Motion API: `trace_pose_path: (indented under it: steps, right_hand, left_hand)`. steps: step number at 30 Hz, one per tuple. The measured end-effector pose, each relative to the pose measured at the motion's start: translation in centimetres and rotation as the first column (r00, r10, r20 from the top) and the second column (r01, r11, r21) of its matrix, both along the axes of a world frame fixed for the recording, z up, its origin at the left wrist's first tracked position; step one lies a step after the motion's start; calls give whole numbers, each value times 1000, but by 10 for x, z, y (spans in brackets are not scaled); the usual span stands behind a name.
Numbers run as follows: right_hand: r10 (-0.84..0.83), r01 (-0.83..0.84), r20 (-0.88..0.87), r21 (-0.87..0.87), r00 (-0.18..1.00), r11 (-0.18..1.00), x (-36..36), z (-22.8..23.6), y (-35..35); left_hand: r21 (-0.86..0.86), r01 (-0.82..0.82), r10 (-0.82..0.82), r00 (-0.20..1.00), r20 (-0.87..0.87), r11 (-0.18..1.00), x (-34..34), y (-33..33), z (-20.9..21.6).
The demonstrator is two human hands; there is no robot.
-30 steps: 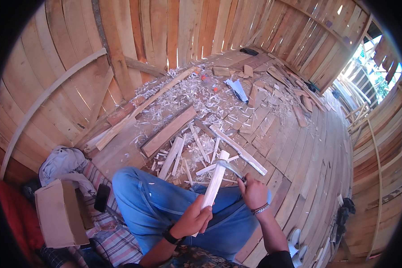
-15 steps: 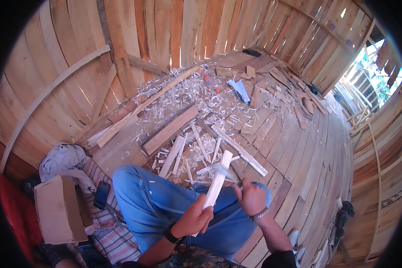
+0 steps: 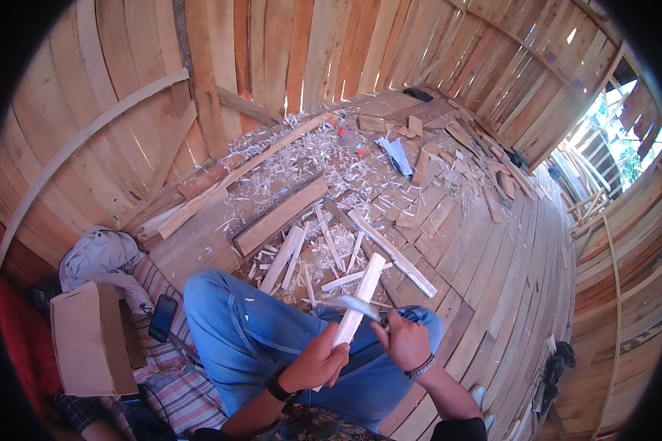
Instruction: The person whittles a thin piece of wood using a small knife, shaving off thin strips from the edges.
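My left hand (image 3: 318,363) is wrapped round the lower part of a pale wooden stick (image 3: 362,300), which slants up and away over my lap. In my closed right hand (image 3: 406,342) is the handle of a knife; its blade (image 3: 358,306) points left and lies across the stick's upper half. The blade is slightly smeared by motion. Most of the handle is hidden by my fingers. Beyond my knees, several cut wooden strips (image 3: 282,259) lie among pale shavings (image 3: 321,257).
A thick board (image 3: 282,213) and a long pale batten (image 3: 393,253) lie on the plank floor ahead. To my left, a cardboard box (image 3: 88,342) and a phone (image 3: 163,317) rest by a striped cloth (image 3: 191,400). Plank walls (image 3: 272,51) stand around.
The knife blade has moved down along the stick toward my left hand, and my right hand has come slightly lower and left. My left hand keeps its hold.
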State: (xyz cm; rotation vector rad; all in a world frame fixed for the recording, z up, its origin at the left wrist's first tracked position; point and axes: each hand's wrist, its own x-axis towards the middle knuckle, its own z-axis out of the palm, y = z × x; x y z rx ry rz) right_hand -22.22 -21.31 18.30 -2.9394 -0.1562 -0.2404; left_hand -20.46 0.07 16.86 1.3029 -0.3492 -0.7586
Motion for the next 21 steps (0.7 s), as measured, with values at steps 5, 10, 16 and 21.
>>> trace_pose_path:
  steps: [5,10,16,21]
  right_hand:
    - [-201,201,6,-44,980,979,22,-13,-26]
    - [-125,126,14,-116,992,985,14,-11,-22]
    - [-168,160,-44,-139,985,977,13,-4,-19]
    - [40,-39,2,-108,999,993,-2,-3,-3]
  left_hand:
    - [-22,8,-8,1000,-17,1000,-3,0,-3]
    - [-28,18,-19,1000,-23,999,-1,2,1]
    - [-14,-1,1,1000,3,1000,-4,4,-5]
    - [11,3,-3,999,35,1000,-2,0,-3]
